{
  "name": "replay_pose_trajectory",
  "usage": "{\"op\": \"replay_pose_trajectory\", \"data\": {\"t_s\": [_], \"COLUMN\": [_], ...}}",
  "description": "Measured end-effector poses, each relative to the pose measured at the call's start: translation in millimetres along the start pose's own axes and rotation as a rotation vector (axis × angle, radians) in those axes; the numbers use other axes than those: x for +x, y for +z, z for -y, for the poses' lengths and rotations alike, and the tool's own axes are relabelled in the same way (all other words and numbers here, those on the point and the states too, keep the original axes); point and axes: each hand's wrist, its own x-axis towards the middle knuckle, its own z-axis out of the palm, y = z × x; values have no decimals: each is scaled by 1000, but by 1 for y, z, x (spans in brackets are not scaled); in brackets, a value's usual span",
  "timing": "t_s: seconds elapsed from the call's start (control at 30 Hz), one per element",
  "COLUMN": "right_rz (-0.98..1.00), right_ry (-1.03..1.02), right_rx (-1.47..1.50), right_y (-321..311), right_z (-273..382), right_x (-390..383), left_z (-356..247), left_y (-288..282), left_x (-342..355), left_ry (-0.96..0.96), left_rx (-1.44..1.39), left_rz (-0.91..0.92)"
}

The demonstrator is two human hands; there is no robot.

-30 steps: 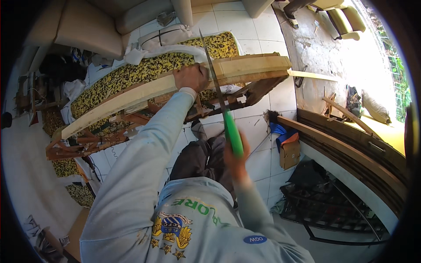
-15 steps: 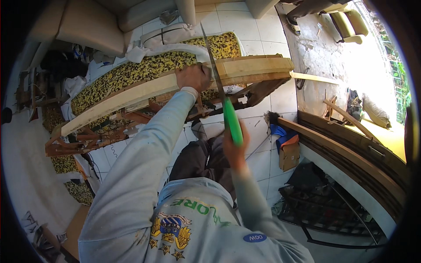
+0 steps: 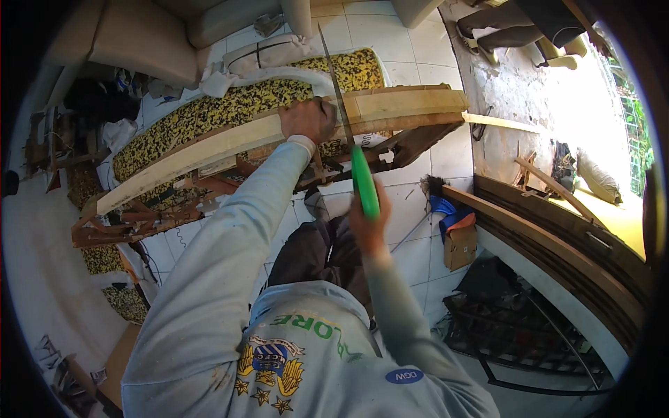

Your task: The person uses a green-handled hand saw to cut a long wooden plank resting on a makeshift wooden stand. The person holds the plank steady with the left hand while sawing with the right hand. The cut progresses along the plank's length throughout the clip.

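Observation:
A hand saw (image 3: 365,182) with a green handle is gripped in my right hand (image 3: 370,221). Its narrow blade points away from me and crosses the top of a long, curved wooden frame (image 3: 404,104). My left hand (image 3: 307,120) is closed around the pale top rail of that frame, just left of the blade. Below the rail, the frame's darker slats and struts show between my arms. Whether the blade has cut into the wood, I cannot tell.
Behind the frame lies a yellow-and-black speckled foam slab (image 3: 209,115) on white tiles. Long timber boards (image 3: 543,230) lean at the right, near a broom and a small cardboard box (image 3: 460,249). A beige sofa (image 3: 143,42) stands far left; another person's legs (image 3: 498,31) show at the far right.
My right hand and the saw have pushed forward, away from me, along the cut line. My left hand stays on the rail. At the far right, the other person has stepped further into view.

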Motion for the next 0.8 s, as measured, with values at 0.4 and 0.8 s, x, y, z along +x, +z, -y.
{"op": "replay_pose_trajectory", "data": {"t_s": [0.4,0.8], "right_rz": [-3,2], "right_ry": [93,103], "right_rx": [-78,-51], "right_y": [-62,-78], "right_z": [76,97], "right_x": [-72,-86], "left_z": [5,0], "left_y": [0,-7], "left_x": [-7,3], "left_ry": [-32,-36], "left_rx": [-30,-3], "left_rz": [1,50]}}
